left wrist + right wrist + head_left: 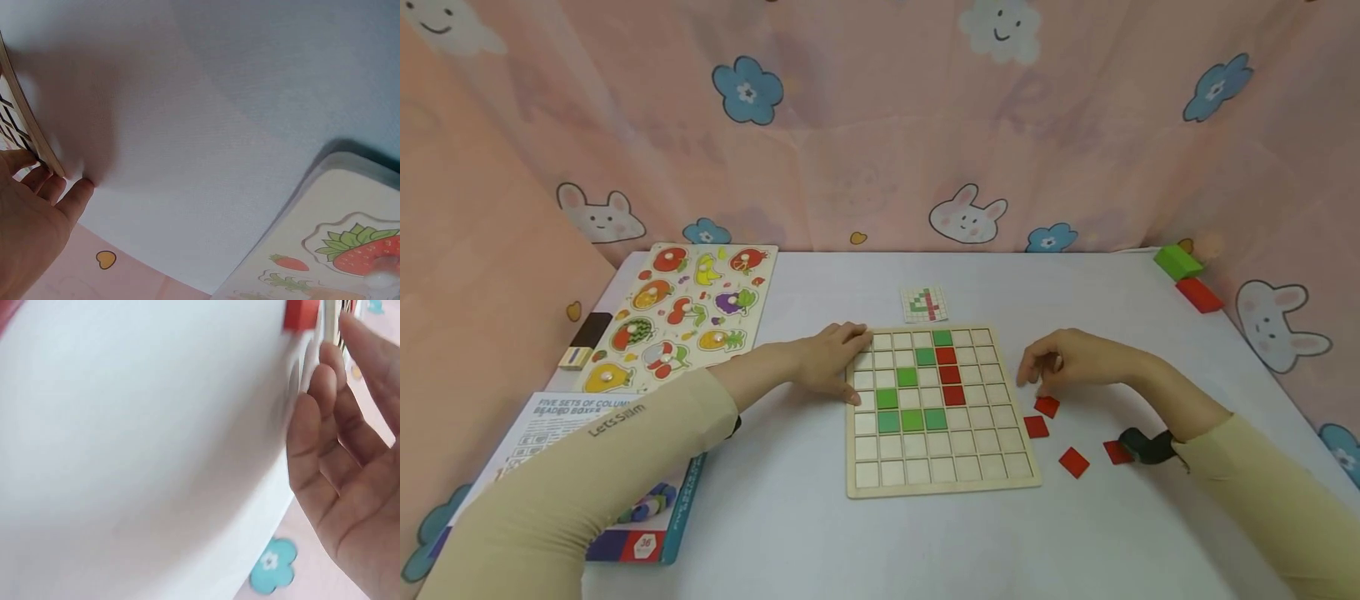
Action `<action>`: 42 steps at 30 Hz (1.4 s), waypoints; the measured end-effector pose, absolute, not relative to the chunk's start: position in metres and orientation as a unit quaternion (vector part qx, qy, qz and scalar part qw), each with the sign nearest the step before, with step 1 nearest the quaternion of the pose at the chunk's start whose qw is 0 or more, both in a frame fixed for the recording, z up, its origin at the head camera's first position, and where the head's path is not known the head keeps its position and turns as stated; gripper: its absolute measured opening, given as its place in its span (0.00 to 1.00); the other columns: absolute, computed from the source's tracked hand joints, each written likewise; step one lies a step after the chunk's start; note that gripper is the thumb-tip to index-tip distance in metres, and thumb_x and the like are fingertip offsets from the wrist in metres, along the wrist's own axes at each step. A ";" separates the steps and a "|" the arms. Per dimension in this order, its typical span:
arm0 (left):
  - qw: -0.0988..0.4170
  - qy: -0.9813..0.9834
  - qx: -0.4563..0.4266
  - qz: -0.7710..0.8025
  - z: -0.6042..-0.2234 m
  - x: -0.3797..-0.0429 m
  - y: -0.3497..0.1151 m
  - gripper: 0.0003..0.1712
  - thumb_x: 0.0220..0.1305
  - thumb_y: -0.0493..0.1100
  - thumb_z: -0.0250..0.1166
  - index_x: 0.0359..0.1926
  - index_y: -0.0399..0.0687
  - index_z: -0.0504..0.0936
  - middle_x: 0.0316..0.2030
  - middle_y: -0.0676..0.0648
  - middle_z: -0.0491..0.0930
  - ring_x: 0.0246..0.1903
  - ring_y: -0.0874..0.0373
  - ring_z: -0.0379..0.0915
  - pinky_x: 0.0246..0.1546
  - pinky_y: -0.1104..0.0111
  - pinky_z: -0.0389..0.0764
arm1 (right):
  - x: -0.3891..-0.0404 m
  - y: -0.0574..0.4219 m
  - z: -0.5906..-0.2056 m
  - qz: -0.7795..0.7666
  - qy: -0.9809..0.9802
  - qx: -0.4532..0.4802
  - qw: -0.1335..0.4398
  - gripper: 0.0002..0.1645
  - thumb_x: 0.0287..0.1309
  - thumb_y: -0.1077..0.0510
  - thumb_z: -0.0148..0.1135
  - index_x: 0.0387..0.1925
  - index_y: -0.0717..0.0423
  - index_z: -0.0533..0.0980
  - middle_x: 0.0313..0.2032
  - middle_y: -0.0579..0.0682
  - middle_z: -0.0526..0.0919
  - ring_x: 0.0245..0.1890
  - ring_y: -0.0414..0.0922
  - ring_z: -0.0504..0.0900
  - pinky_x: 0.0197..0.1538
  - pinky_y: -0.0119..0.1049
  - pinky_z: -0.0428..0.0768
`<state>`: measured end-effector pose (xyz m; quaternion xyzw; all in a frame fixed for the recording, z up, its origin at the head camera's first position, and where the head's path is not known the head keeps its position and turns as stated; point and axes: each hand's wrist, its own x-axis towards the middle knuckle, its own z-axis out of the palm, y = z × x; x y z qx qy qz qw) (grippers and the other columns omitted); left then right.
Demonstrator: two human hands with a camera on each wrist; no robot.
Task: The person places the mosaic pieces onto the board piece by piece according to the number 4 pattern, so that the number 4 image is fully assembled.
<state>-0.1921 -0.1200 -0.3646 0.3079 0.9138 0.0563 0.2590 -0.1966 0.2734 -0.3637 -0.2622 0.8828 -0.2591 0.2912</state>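
Observation:
A wooden grid board (936, 487) lies flat on the table, with several green tiles (912, 419) and three red tiles (949, 375) set in its squares. My left hand (827, 362) rests at the board's left edge, fingers by the far corner and thumb lower down. In the left wrist view its fingertips (78, 190) are right at the wooden rim. Off the board's right side, my right hand (1082, 358) hovers with loosely bent fingers, nothing between them. Under and near it lie loose red tiles (1047, 407); another red tile (302, 314) shows by the fingertips in the right wrist view.
A small pattern card (924, 305) lies behind the board. To the left are a fruit puzzle board (700, 287), a dark box (591, 330) and a book (647, 533) under the left sleeve. Green (1178, 262) and red (1199, 294) blocks sit at the back right.

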 end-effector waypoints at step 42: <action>0.257 0.913 0.311 0.066 -0.362 -0.190 -0.121 0.61 0.60 0.63 0.67 0.79 0.42 0.42 0.78 0.39 0.42 0.77 0.43 0.42 0.77 0.51 0.56 | -0.166 0.187 -0.362 -0.331 0.863 -0.288 0.249 0.07 0.54 0.59 0.73 0.31 0.51 0.80 0.29 0.45 0.82 0.32 0.41 0.78 0.37 0.28 0.80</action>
